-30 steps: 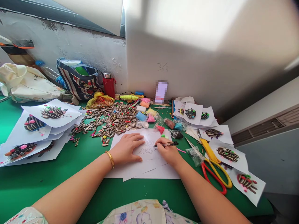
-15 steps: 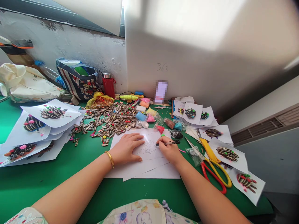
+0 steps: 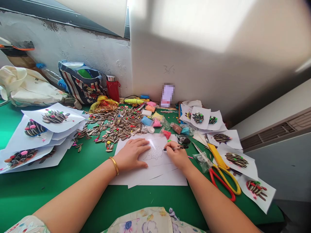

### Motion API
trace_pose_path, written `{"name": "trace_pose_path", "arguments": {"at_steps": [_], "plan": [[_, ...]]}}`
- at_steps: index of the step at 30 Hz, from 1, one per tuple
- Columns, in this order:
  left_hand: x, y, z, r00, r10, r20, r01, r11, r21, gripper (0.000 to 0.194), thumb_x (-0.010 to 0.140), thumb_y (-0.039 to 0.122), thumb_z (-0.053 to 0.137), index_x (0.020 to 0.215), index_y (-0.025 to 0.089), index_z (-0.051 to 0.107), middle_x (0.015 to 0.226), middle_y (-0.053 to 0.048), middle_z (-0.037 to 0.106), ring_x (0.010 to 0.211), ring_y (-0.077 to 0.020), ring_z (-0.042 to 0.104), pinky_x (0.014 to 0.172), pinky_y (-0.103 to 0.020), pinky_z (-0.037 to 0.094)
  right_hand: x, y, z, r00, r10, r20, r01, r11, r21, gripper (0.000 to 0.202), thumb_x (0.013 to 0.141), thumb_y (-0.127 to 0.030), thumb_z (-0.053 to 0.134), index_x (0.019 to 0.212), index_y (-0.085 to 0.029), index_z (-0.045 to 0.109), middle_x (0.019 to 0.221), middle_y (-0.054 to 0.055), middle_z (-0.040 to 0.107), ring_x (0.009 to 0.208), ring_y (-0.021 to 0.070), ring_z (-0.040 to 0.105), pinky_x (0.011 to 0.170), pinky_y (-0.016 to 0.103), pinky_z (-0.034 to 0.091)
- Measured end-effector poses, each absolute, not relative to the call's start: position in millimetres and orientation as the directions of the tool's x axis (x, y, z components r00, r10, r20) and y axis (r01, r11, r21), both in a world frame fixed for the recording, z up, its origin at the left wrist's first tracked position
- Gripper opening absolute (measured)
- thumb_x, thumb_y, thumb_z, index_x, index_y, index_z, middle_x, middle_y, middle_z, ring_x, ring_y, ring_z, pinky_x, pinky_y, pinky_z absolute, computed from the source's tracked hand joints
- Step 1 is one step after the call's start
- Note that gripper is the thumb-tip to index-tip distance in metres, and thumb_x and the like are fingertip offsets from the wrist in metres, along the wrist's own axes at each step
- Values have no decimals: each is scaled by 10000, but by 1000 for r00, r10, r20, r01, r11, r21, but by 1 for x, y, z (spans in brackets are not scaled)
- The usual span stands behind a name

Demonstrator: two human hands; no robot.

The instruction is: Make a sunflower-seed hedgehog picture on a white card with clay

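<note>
White paper sheets [image 3: 155, 174] lie stacked on the green table [image 3: 73, 194]. On the top sheet is a line drawing of a hedgehog [image 3: 155, 153]. My left hand [image 3: 132, 153] rests flat on the paper with fingers spread, left of the drawing. A black pen [image 3: 178, 147] is pinched in my right hand [image 3: 177, 155], its tip close to the drawing's right side. A heap of striped sunflower seeds [image 3: 121, 121] spreads behind the paper.
Seed-decorated sheets lie left [image 3: 58, 118] and right [image 3: 236, 158]. Red-and-yellow scissors [image 3: 222, 178] and a yellow cutter [image 3: 217, 155] are right of the paper. Clay packets [image 3: 147, 121], a striped bag [image 3: 82, 82] and a red bottle [image 3: 113, 89] stand or lie behind.
My right hand and the pen have shifted slightly right, so the pen tip is a little farther from the drawing. My left hand has not moved.
</note>
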State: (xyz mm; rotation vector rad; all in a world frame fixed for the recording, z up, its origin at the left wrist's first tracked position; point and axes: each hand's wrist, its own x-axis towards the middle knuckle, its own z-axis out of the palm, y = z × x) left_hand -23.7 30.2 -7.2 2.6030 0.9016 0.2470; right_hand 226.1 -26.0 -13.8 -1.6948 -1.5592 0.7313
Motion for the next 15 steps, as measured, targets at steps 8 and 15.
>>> {"name": "trace_pose_path", "arguments": {"at_steps": [8,15], "plan": [[-24,30,-7,783,621,36,560,-728,396,771,688,571,779,1376,312,547,1510,-67,464,1400,-354,372,1133,-523,269,226,-25,-14,103,994,48,601,-23,-799,167,790,-264,466,738,-234,622,740,0,633,710,191,560,628,294,404],[-24,30,-7,782,623,37,560,-727,398,770,690,570,778,1381,327,541,1509,-59,465,1400,-349,374,1144,-515,260,220,-31,-12,55,997,53,571,12,-821,171,770,-231,462,707,-235,621,728,-2,624,710,191,564,643,302,430]]}}
